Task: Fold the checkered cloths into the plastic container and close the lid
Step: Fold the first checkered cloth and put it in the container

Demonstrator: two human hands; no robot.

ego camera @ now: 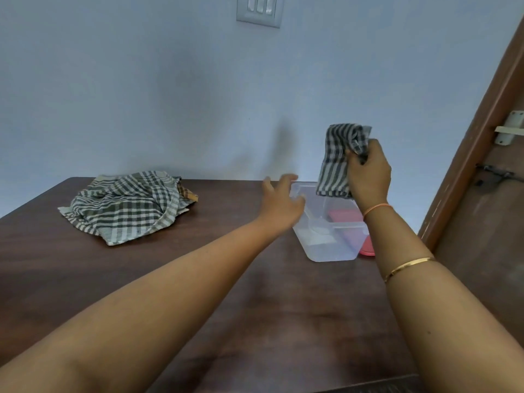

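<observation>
As right hand (368, 173) grips cloth (333, 163) over container (329, 252), left hand (280, 204) spread nearby.

Soft, cool, even light fills the room and gives the wall (141, 95) a bluish cast. Two faint, diffuse shadows lie on it: a broad one above the bench (255, 293) and a narrower one just left of the raised cloth (334, 165). The dark bench top carries a dull sheen with no hard glare. The fingertips of the left hand (279, 204) are smeared by motion blur. Wide-angle distortion tilts the door frame (467, 154) and swells the forearms (170, 279) at the bottom edge.
</observation>
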